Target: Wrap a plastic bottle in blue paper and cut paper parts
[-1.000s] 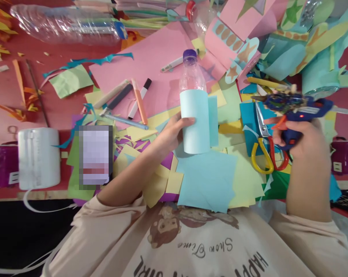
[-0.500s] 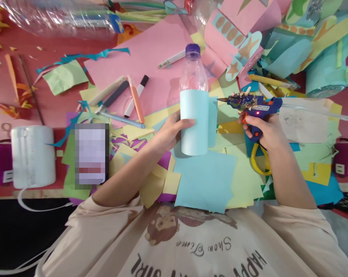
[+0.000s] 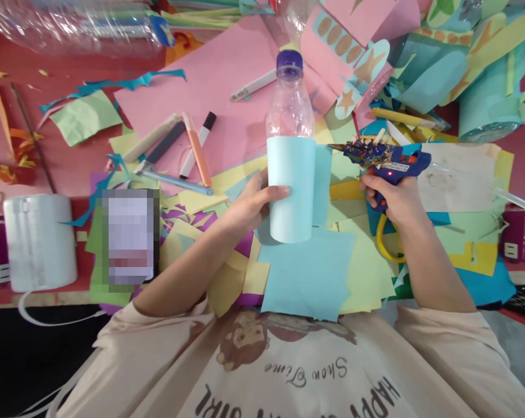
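Observation:
My left hand [image 3: 257, 200] is wrapped round the lower part of a clear plastic bottle [image 3: 290, 110] with a purple cap. A light blue paper sheet [image 3: 292, 174] covers the bottle's lower half, and a loose flap [image 3: 322, 186] of it sticks out on the right. My thumb lies on the front of the paper; the other fingers are hidden behind. In my right hand [image 3: 395, 194] is a dark blue glue gun [image 3: 386, 159] with a lit red light. Its nozzle points left at the flap's upper edge, and I cannot tell whether it touches. Dried glue and scraps coat its front.
Blue and yellow paper sheets [image 3: 308, 273] lie before me. Markers [image 3: 196, 145] rest on pink paper [image 3: 227, 75] at the left. A phone [image 3: 129, 238] and a white power bank-like box [image 3: 40, 241] stand further left. Yellow-handled scissors [image 3: 388, 244] lie below the glue gun. Paper-covered crafts [image 3: 362, 52] fill the back right.
The bottle appears slightly larger and nearer the camera, still in my left hand. The view has shifted a little. The glue gun stays at the flap's edge, its handle turned slightly.

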Action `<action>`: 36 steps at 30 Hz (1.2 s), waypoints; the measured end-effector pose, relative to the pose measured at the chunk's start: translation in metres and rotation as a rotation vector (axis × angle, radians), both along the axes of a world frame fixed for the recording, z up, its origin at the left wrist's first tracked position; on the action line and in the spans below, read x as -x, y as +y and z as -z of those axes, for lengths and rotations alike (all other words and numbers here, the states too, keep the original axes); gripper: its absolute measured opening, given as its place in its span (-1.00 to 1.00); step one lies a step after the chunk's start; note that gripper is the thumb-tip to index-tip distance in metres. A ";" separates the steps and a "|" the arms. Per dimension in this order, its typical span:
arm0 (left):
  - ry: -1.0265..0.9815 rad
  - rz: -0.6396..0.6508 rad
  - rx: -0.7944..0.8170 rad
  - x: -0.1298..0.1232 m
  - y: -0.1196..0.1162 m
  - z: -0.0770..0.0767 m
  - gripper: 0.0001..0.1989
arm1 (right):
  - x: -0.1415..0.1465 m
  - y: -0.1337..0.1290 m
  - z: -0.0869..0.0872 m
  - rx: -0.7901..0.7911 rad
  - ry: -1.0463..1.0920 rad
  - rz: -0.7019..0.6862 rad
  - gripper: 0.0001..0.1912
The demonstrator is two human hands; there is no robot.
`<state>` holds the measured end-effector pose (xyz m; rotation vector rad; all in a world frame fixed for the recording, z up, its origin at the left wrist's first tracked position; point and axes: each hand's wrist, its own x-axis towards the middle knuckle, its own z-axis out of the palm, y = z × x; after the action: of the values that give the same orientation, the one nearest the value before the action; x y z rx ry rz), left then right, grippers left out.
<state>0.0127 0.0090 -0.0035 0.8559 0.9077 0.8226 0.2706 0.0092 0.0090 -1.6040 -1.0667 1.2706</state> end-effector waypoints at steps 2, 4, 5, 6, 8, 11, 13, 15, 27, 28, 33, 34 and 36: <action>-0.003 -0.005 0.005 0.000 0.000 -0.001 -0.52 | 0.000 0.000 0.000 0.007 0.011 0.007 -0.79; 0.000 -0.007 0.009 0.000 0.000 -0.002 -0.52 | 0.000 0.000 0.001 0.015 0.010 0.019 -0.80; 0.003 -0.007 0.008 0.000 0.000 -0.002 -0.52 | 0.000 0.000 0.001 0.016 0.006 0.025 -0.80; 0.005 -0.005 0.006 0.000 0.000 -0.002 -0.51 | -0.001 0.000 0.002 0.016 0.001 0.030 -0.80; 0.001 0.002 0.000 0.000 0.000 -0.002 -0.51 | -0.001 0.000 0.002 0.019 -0.004 0.036 -0.80; -0.005 0.010 -0.009 0.001 0.000 -0.002 -0.51 | -0.001 0.000 0.002 0.029 0.001 0.047 -0.82; -0.001 0.018 -0.012 0.001 0.000 -0.002 -0.50 | 0.000 0.000 0.002 0.028 -0.003 0.049 -0.82; -0.001 0.020 -0.010 0.001 0.000 -0.001 -0.50 | 0.000 0.001 0.002 0.021 -0.012 0.046 -0.81; -0.031 0.016 -0.041 0.001 0.002 0.001 -0.51 | -0.003 0.003 0.006 0.052 -0.010 0.055 -0.79; -0.031 0.016 -0.045 0.001 0.002 0.001 -0.52 | -0.004 0.002 0.007 0.053 -0.011 0.049 -0.79; -0.028 0.001 -0.054 0.002 0.003 0.004 -0.53 | -0.003 0.002 0.005 0.061 -0.027 0.037 -0.79; -0.026 -0.003 -0.055 0.002 0.003 0.005 -0.53 | -0.002 0.002 0.005 0.067 -0.034 0.036 -0.79; -0.024 -0.007 -0.056 0.002 0.003 0.005 -0.51 | -0.002 0.002 0.003 0.079 -0.045 0.026 -0.78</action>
<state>0.0108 0.0116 -0.0089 0.8901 0.8709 0.8658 0.2723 0.0109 0.0060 -1.7079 -1.0316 1.2787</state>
